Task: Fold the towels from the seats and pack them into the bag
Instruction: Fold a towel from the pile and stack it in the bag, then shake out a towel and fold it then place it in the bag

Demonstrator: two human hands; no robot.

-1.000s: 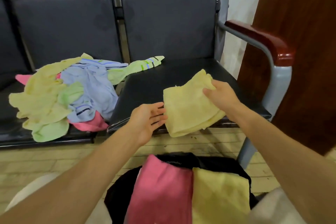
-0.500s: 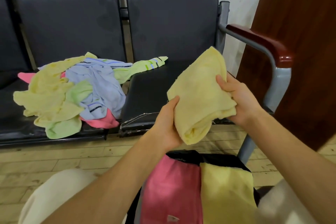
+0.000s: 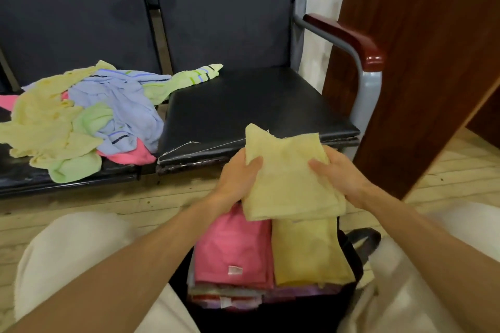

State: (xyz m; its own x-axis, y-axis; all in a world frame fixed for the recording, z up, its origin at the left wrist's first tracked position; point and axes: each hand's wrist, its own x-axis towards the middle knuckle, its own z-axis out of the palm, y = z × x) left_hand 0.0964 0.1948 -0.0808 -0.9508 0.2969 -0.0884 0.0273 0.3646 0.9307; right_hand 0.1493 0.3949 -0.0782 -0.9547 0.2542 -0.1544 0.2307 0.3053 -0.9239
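Note:
A folded pale yellow towel (image 3: 286, 176) hangs flat above the far end of the black bag (image 3: 351, 259) between my knees. My left hand (image 3: 238, 176) grips its left edge, thumb on top. My right hand (image 3: 338, 173) grips its right edge the same way. Inside the bag lie a folded pink towel (image 3: 232, 251) on the left and a folded yellow towel (image 3: 305, 251) on the right, over more folded layers. A loose pile of yellow, blue, green and pink towels (image 3: 81, 119) covers the left seat.
The right black seat (image 3: 257, 111) is bare, with a frayed front edge. A grey armrest with a red-brown wooden cap (image 3: 349, 35) stands at its right. A dark wooden panel (image 3: 422, 62) rises beyond it. The floor is pale wood.
Both hands have brought the yellow towel down from chest height in front of the seat to just over the bag, now held flat. My view has tilted down.

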